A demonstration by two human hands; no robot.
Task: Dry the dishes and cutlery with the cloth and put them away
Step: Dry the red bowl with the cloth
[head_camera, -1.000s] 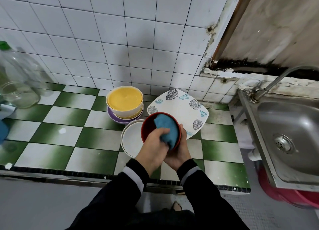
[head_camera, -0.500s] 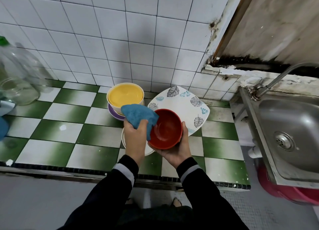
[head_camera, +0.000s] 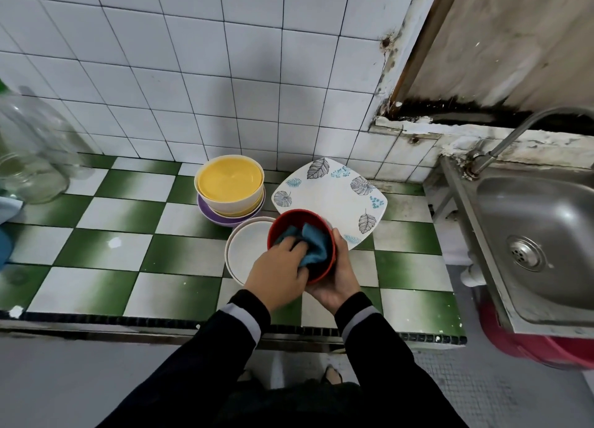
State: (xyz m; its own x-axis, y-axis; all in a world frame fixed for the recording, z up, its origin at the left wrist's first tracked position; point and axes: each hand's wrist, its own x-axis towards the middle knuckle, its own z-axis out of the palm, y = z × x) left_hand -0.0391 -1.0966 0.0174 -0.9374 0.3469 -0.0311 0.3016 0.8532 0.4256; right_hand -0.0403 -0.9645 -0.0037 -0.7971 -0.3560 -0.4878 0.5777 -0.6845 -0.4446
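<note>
A small red bowl (head_camera: 297, 220) is held up over the green-and-white tiled counter (head_camera: 128, 212). My right hand (head_camera: 337, 278) cups it from below and the right, fingers curled round its wall. My left hand (head_camera: 278, 275) grips a blue cloth (head_camera: 313, 244) and presses it into the bowl's inside. Behind stands a yellow bowl (head_camera: 229, 183) stacked on a purple one (head_camera: 205, 210). A white bowl (head_camera: 247, 250) sits on the counter just left of my hands. A square leaf-patterned plate (head_camera: 334, 199) lies to the right.
A steel sink (head_camera: 540, 234) with a tap (head_camera: 514, 135) stands to the right of the counter, a red tub (head_camera: 520, 344) beneath it. A clear plastic bottle (head_camera: 29, 157) is at the far left. A white tiled wall backs the counter.
My left hand had pulled the cloth out to the bowl's left; it has now pushed it back inside. The bowl has tipped more upright in my right hand.
</note>
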